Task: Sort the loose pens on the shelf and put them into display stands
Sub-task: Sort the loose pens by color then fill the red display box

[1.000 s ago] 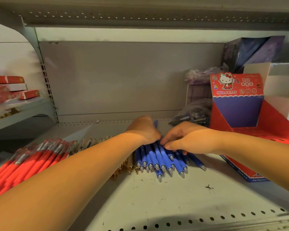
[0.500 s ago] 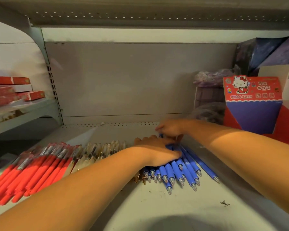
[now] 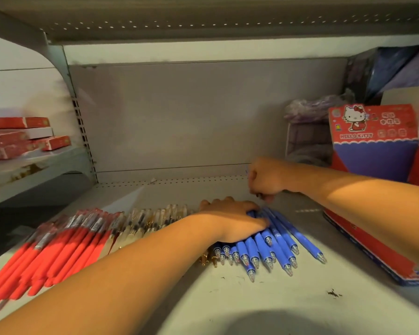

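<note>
While the left hand (image 3: 235, 220) is laid flat over the row of blue pens (image 3: 273, 247), with its fingers fairly straight and pressed on the barrels, the right hand (image 3: 266, 180) is held just behind the row, towards the back of the shelf (image 3: 252, 301). One second ago both hands were joined on top of this row. Since then the right hand has been drawn away to the rear ends of the pens, and the row is now kept in place by the left hand alone. The fingers of the right hand are curled. A thin blue streak is seen at the knuckles, so one pen may be pinched there, but this cannot be told because of blur.

The blue pens are lying on the shelf with their tips towards the camera, fanned a little, and one pen lies slightly apart on the right side. Beside them to the left, clear amber pens (image 3: 153, 221) and then red pens (image 3: 56, 247) are laid in their own groups.

It is judged that the sorting by colour is almost done and that the blue group is being evened before it is lifted. The Hello Kitty display stand (image 3: 373, 126) is standing at the right, and no pen can be seen inside it yet.
</note>
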Tool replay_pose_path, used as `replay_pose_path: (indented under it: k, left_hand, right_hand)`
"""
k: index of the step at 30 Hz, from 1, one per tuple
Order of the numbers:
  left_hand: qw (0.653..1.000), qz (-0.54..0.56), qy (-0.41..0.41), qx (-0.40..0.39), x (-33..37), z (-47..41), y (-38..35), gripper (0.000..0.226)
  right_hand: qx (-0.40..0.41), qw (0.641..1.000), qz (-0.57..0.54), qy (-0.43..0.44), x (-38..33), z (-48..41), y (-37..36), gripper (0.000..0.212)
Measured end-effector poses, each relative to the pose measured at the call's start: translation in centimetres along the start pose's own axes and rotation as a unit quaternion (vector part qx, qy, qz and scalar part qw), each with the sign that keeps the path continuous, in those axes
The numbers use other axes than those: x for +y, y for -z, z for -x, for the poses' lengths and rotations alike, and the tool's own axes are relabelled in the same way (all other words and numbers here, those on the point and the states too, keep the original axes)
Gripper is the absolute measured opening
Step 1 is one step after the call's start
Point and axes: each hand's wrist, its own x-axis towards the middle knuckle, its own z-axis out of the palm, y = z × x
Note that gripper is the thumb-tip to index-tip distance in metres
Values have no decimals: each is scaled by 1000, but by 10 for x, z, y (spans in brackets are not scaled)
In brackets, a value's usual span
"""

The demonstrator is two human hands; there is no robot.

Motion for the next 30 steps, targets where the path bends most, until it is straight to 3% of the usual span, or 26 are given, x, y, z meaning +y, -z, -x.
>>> replay_pose_path:
  k: [2, 6, 11, 14, 15, 18, 22, 24, 28, 30]
  left_hand:
    - [1000, 1, -8, 3, -1, -1, -2, 58]
    - [1000, -15, -24, 12, -1, -2, -1, 60]
    - [998, 3, -30, 47, 3, -1, 0, 54]
    - [996, 4, -40, 82, 4, -2, 1, 48]
    - [996, 10, -39, 85, 3, -3, 1, 48]
    - [996, 57, -43, 52, 1, -5, -2, 53]
    - [995, 71, -64, 36, 0, -6, -4, 52]
    - [994, 71, -72, 42, 0, -8, -3, 48]
    - [996, 56, -44, 48, 0, -16, 3, 57]
    - [997, 50, -32, 52, 0, -22, 7, 65]
  right_hand:
    - [-45, 999, 16, -4, 4, 33, 3, 15]
    - [-99, 993, -69, -12, 23, 85, -1, 11]
    - [1, 1000, -22, 7, 36, 102, -7, 26]
    - [11, 995, -88, -38, 40, 108, -18, 48]
    - [-8, 991, -121, -50, 40, 109, -24, 47]
    - [-16, 976, -208, -63, 33, 111, -43, 18]
    - [-23, 941, -332, -67, 24, 109, -48, 18]
    - [-34, 954, -297, -34, 26, 110, -49, 9]
    - [-59, 976, -205, 52, 33, 114, -43, 24]
    - [-92, 973, -189, 100, 40, 118, -41, 44]
